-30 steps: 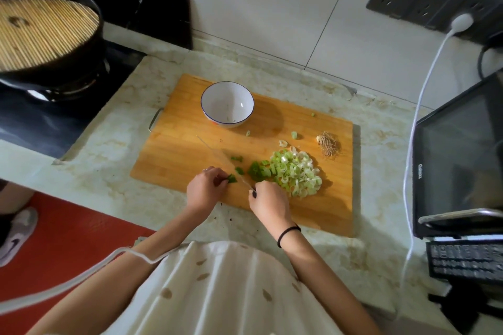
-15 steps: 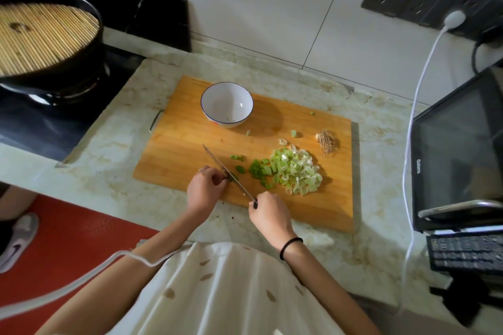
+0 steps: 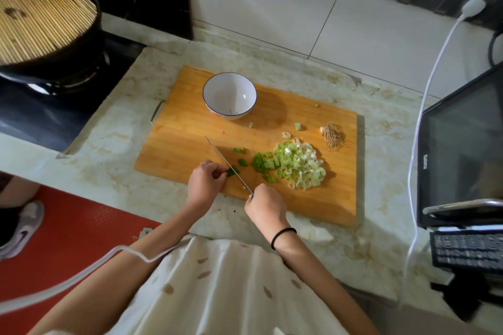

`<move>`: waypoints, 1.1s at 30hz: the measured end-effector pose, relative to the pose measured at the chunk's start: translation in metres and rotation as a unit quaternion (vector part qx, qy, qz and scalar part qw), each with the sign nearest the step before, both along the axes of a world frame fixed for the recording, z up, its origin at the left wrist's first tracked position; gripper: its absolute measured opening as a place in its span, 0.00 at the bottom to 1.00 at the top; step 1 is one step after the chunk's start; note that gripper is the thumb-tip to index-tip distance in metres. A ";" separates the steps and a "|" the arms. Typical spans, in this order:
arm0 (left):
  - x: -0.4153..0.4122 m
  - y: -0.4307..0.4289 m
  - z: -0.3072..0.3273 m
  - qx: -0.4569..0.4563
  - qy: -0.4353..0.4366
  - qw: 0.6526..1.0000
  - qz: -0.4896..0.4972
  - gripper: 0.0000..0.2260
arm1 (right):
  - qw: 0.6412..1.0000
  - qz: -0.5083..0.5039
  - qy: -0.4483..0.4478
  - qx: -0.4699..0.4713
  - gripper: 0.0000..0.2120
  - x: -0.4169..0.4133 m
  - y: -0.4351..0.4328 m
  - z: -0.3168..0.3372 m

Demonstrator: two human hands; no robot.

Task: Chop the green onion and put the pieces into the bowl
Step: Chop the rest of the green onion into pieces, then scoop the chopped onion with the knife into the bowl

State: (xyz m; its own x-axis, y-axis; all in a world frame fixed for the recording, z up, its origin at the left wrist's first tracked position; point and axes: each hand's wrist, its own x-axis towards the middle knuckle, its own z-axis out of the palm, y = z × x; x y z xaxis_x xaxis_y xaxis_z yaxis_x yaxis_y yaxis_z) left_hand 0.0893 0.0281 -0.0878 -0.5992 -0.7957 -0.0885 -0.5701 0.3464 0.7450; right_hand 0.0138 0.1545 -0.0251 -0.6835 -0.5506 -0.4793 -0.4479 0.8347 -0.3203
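Observation:
On the wooden cutting board (image 3: 185,144), my left hand (image 3: 204,182) pinches a short dark green stub of green onion (image 3: 233,171) against the board. My right hand (image 3: 265,205) grips the handle of a knife (image 3: 227,163), whose thin blade runs up and left, right beside the stub. A pile of chopped green onion (image 3: 295,164) lies to the right of the blade, with a few loose pieces around it. The white bowl (image 3: 229,95) with a blue rim stands at the board's far side, holding only a scrap or two.
The cut root end (image 3: 331,134) lies at the board's right. A black pan with a bamboo lid (image 3: 40,24) sits on the stove at left. A microwave (image 3: 462,149), a white cable (image 3: 424,106) and a keypad device (image 3: 466,250) stand at right.
The knife blade has kept working at the stub beside my left fingers, and the camera view shifted slightly. The pile and bowl stay where they were.

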 end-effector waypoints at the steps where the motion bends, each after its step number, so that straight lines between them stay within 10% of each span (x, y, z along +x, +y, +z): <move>1: -0.001 -0.001 0.000 0.005 0.003 1.000 0.005 0.03 | 1.000 -0.009 -0.011 0.003 0.05 -0.002 -0.002 0.000; 24: -0.012 -0.011 0.008 0.008 -0.061 0.998 0.005 0.03 | 0.998 0.013 0.053 0.018 0.10 -0.016 0.016 0.007; 33: -0.057 -0.002 0.014 0.008 -0.049 0.997 -0.058 0.07 | 0.979 -0.150 0.069 -0.118 0.19 -0.038 0.062 0.026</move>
